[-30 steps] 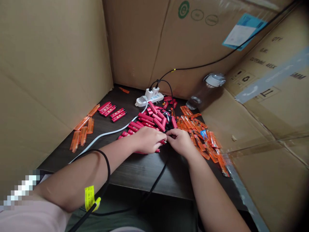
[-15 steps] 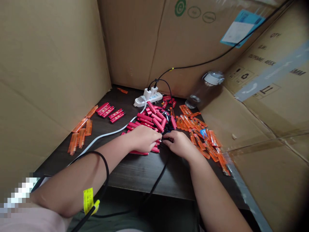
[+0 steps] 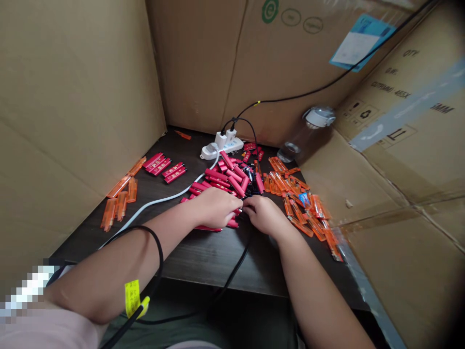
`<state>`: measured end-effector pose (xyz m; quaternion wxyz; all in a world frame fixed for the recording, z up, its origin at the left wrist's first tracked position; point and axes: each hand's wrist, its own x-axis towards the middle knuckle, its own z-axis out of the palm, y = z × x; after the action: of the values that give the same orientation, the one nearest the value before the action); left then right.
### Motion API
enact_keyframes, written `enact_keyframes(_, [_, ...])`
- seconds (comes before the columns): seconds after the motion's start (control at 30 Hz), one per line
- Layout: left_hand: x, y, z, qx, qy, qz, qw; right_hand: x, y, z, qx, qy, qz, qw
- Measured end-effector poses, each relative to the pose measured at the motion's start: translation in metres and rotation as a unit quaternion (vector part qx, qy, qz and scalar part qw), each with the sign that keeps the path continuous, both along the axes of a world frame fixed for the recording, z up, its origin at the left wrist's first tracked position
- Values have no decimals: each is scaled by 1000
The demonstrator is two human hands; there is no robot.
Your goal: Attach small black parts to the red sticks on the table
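My left hand is closed, its fingertips pinched over the near side of a heap of red lighter-like sticks. Fingertip to fingertip with it, my right hand is also closed in a pinch at the right edge of the heap. Whatever is between the fingers is too small and covered to make out. Small black pieces lie among the red sticks. Some red sticks stick out beneath my left hand.
Orange transparent lighter-like pieces spread at right; several more lie at left. Red sticks sit in rows. A power strip, white cable and water bottle stand behind. Cardboard boxes wall the table. A black cable crosses its front.
My right hand has shifted slightly left, and its fingertips now meet those of my left hand. My left hand stays nearly in place. The view has moved a little.
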<state>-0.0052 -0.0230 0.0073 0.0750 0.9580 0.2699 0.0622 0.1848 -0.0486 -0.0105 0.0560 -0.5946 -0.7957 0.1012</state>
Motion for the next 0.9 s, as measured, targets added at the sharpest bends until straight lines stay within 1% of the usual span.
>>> enact_keyframes(0.13, [0,0,0,-15,-7,5,1000,0,0,0,-14,31,-4,999])
enact_keyframes(0.43, [-1,-1,2,-15,5,7,1000,4,-1,-4,-24,62,-29,997])
enact_keyframes(0.7, [-1,0,3,-11,10,6,1000,5,-1,-3,-21,94,-13,995])
enact_keyframes(0.9, [-1,1,2,-18,0,5,1000,5,-2,-3,-27,110,-21,993])
